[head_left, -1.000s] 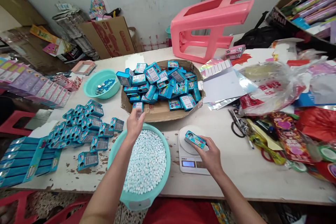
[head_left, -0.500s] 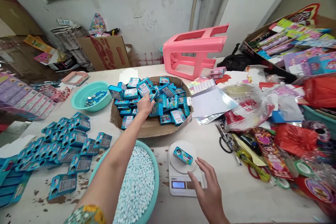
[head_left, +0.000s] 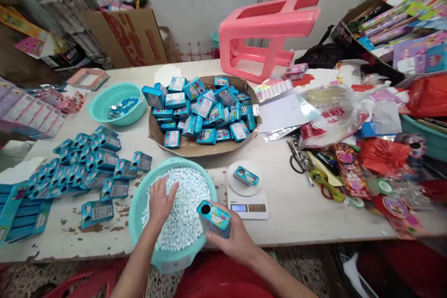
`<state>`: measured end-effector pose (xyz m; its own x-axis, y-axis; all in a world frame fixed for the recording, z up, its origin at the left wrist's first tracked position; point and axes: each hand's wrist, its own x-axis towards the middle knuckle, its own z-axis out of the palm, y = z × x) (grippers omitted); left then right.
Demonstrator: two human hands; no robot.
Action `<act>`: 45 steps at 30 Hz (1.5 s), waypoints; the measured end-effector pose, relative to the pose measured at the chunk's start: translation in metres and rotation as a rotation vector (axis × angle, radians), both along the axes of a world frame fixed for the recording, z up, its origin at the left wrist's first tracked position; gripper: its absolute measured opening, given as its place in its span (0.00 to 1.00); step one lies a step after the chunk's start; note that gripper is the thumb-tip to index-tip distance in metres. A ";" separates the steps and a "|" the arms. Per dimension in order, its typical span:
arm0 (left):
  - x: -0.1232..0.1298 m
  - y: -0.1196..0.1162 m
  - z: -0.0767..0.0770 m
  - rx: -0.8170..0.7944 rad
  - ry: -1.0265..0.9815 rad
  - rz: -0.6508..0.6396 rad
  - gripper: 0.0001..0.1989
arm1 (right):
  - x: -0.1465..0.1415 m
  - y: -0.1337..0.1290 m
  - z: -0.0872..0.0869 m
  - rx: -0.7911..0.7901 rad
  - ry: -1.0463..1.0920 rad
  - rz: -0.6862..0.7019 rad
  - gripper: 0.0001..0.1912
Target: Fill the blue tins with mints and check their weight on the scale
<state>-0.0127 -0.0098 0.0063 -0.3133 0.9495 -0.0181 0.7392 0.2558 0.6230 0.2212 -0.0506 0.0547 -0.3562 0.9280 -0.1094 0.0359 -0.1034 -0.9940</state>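
My left hand [head_left: 161, 200] lies over the small white pieces [head_left: 185, 214] in the turquoise basin [head_left: 134, 214], fingers apart. My right hand [head_left: 235, 235] is wrapped round a blue box [head_left: 214, 219] with a round dark hole on top, tilted over the basin's right rim. On the white scale [head_left: 259, 209], right of the basin, rests another blue box [head_left: 246, 175]. Behind the basin, a cardboard tray [head_left: 195, 150] carries a pile of blue boxes.
Blue boxes with holes [head_left: 75, 172] cluster at the left. A smaller turquoise bowl [head_left: 134, 114] holds blue and silver bits. A pink stool [head_left: 268, 28] lies at the back. Scissors [head_left: 296, 158], plastic bags and packaging crowd the right.
My left hand has come back from the tray of boxes to the basin. My right hand has moved left from beside the scale and now holds a blue box. The view has tilted downward.
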 end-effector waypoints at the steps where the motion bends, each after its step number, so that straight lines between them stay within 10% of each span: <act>1: -0.007 0.009 -0.019 -0.030 0.113 0.010 0.22 | 0.000 -0.007 0.002 -0.014 0.008 0.056 0.25; 4: 0.000 0.025 -0.061 -0.137 0.281 -0.010 0.23 | -0.003 -0.025 0.004 -0.080 -0.001 0.141 0.18; 8: 0.028 0.015 -0.068 -0.194 0.232 -0.075 0.19 | -0.010 -0.037 0.001 -0.263 0.026 0.089 0.20; 13: 0.025 -0.011 -0.057 -0.174 0.002 0.014 0.11 | -0.014 -0.026 -0.004 -0.233 -0.003 -0.109 0.19; 16: 0.019 -0.018 -0.045 -0.181 -0.504 0.265 0.14 | -0.018 -0.012 -0.008 -0.124 -0.114 -0.192 0.19; 19: 0.017 -0.021 -0.017 -0.119 -1.033 0.440 0.16 | -0.028 0.000 -0.010 0.072 -0.268 -0.182 0.19; 24: 0.025 -0.023 0.041 0.120 -1.412 0.355 0.13 | -0.052 0.012 -0.012 0.346 -0.426 -0.044 0.14; 45: 0.023 -0.004 0.055 0.351 -1.305 0.402 0.14 | -0.078 0.028 -0.008 0.502 -0.612 0.053 0.17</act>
